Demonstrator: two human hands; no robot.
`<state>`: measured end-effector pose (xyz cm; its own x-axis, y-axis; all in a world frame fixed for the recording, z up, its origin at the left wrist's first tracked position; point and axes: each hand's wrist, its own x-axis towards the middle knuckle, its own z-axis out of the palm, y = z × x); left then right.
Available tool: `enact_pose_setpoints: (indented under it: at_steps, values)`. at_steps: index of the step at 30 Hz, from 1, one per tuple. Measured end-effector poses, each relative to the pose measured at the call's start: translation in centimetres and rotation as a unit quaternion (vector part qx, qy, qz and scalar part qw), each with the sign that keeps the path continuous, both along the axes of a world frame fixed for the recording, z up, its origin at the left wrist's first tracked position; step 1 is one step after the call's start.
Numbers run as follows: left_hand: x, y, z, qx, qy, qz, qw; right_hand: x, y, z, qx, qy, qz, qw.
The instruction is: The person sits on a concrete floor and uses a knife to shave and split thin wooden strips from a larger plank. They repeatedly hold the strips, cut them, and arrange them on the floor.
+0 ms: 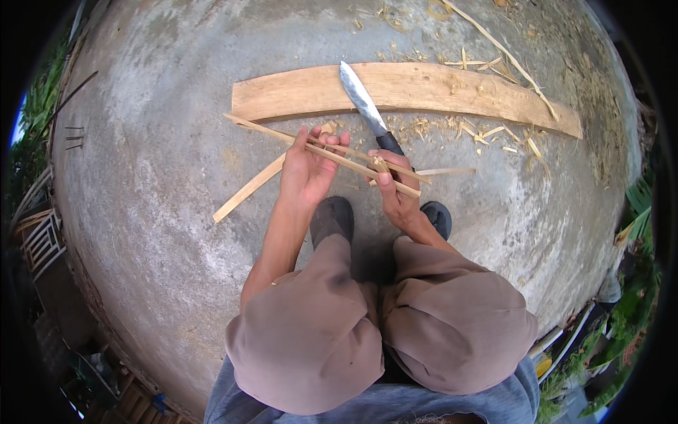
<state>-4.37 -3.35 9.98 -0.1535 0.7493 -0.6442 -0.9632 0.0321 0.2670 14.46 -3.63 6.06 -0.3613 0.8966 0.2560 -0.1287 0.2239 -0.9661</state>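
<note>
My left hand (305,168) closes its grip on the thin bamboo strips (332,152); my right hand (395,191) clamps strips and knife (367,109). I judge it best to keep the blade angled away from my fingers.

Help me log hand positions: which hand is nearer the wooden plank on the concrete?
Left. The left hand sits just below the wooden plank; the right hand, gripping the knife, is lower.

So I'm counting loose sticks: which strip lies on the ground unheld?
The flat pale strip left of the left hand; the thinner sticks are gripped.
</note>
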Motion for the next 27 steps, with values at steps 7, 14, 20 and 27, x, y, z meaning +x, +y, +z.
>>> enact_pose_setpoints:
  at_steps: [7,14,20,27]
  values:
    - [0.3,0.2,4.0,0.087,0.026,0.018,0.996,1.0,0.2,0.6,0.036,-0.018,0.015,0.999]
    - [-1.8,5.3,-0.3,0.145,-0.034,-0.053,0.987,0.0,2.1,0.2,0.057,-0.099,0.025,0.993]
    - [-0.8,7.5,-2.6,-0.022,-0.086,0.002,0.996,-0.9,2.8,-0.4,0.051,-0.147,0.012,0.988]
    - [-1.2,7.2,-5.5,0.016,-0.175,0.081,0.981,-2.3,2.4,-0.9,0.015,-0.092,-0.062,0.994]
